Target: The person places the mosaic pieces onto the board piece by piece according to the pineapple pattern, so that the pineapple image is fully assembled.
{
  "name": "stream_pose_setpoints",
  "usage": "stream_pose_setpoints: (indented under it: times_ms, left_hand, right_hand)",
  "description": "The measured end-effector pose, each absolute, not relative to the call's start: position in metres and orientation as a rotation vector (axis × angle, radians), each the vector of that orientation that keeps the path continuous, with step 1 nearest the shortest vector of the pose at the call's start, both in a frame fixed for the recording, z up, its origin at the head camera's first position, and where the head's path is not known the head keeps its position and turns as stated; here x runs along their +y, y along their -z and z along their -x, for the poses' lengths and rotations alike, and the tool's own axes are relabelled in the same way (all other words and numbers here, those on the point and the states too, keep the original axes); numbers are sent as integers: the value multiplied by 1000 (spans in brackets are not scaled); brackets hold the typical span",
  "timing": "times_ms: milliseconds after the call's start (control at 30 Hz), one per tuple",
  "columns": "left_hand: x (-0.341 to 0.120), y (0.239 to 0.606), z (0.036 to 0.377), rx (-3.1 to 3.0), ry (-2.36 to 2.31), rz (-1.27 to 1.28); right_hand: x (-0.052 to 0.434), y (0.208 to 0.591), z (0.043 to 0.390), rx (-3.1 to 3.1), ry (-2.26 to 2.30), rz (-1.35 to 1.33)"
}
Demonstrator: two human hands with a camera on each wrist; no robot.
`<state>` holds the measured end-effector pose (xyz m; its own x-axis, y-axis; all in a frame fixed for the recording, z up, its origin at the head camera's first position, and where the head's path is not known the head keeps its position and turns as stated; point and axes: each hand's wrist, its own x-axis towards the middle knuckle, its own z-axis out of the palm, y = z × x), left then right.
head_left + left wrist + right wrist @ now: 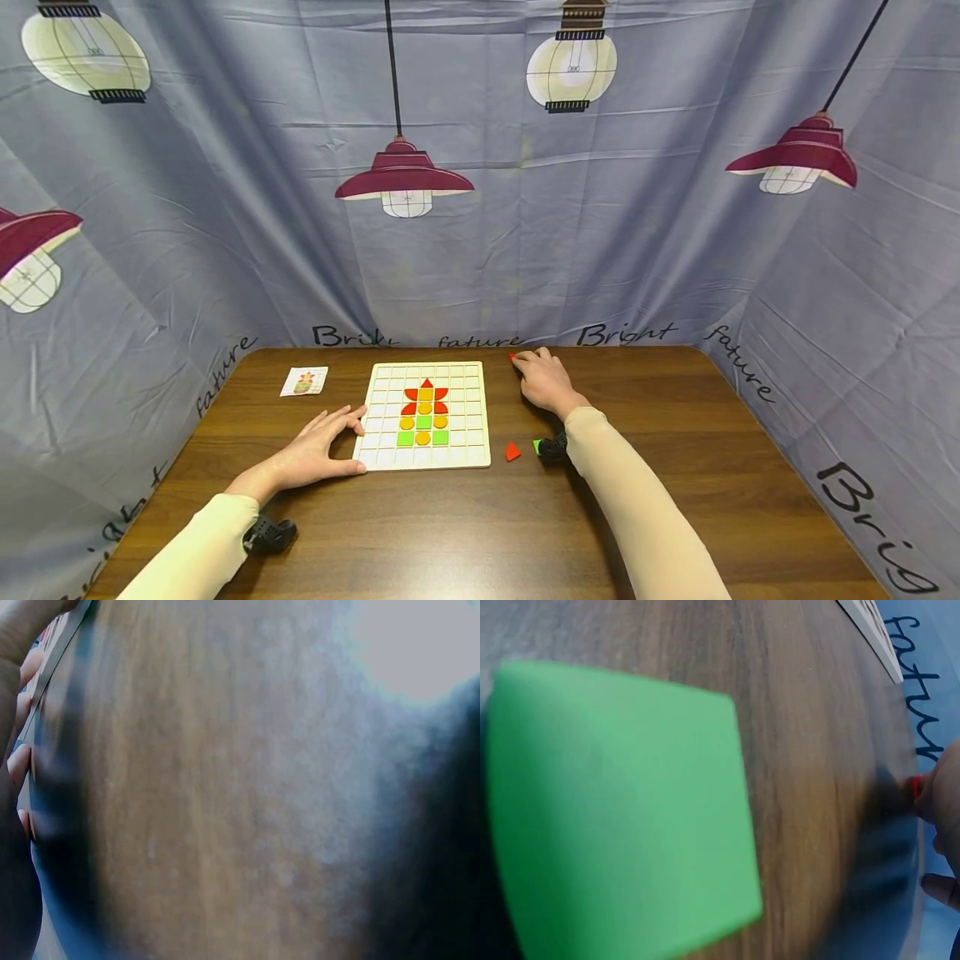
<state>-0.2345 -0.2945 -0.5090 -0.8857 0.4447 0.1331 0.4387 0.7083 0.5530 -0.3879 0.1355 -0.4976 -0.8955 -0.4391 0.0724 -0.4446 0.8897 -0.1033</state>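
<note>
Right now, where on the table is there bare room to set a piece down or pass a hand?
Bare wood runs along the near edge of the table, between the two forearms, and over the right side beyond the right hand. It is crowded beside the grid board: a red piece and green piece lie right of it, the left hand and a card left.
</note>
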Motion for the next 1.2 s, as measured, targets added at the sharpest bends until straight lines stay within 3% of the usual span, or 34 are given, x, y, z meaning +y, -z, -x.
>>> stream_pose_setpoints:
  times_ms: [800,1200]
  left_hand:
    - [-295,511,235,2891,-934,-748]
    - [-296,512,236,2898,-936,-760]
  right_hand:
    - [201,493,320,-2890,-174,-896]
    - [213,496,298,-2845,-267,-858]
